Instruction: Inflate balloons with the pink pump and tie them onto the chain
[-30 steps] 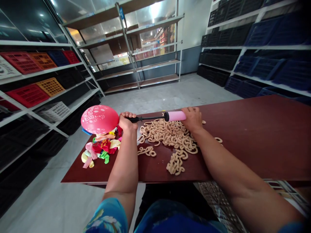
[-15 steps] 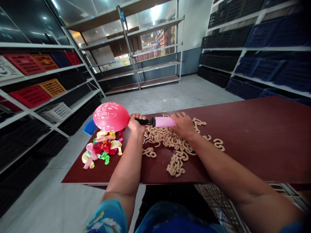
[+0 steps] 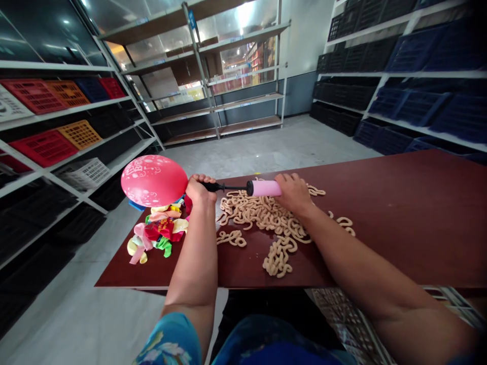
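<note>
L hand (image 3: 201, 188) curled tight round black end of pump (image 3: 266, 188), taut shiny red balloon (image 3: 154, 180) against it nr table's (image 3: 399, 218) far L corner; R hand (image 3: 294, 193) wrapped round pump's smooth pink cyl., over lumpy beige coils (image 3: 262, 213) nr far edge. Limp, crinkled balloons (image 3: 162, 230) lie nr L edge.

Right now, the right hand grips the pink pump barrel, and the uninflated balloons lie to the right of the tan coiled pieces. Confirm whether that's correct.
Not quite: the uninflated balloons lie to the left of the tan coiled pieces, as the head view shows. The right hand does grip the pink pump barrel.
</note>
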`<action>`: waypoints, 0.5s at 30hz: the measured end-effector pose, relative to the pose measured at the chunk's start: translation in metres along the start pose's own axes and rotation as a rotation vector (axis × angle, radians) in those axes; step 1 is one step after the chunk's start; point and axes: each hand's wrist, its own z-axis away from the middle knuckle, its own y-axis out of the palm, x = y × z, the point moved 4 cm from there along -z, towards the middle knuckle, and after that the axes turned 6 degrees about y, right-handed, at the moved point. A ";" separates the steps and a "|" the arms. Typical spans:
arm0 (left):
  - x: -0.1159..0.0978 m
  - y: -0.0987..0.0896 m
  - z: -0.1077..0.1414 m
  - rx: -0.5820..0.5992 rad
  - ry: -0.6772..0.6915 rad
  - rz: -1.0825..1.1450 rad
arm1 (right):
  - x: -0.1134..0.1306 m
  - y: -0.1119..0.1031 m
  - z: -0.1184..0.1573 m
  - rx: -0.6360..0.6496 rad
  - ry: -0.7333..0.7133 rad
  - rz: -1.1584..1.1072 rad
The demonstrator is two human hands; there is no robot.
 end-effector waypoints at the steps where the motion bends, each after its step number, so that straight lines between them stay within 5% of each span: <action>1: 0.003 0.003 0.005 0.010 -0.003 -0.006 | 0.007 -0.002 0.001 -0.001 -0.023 -0.011; 8: 0.025 0.013 0.027 0.108 -0.023 -0.028 | 0.026 -0.007 0.007 -0.027 -0.104 -0.072; 15: -0.006 0.008 0.005 0.087 0.021 0.036 | -0.015 0.002 -0.005 -0.011 0.040 -0.070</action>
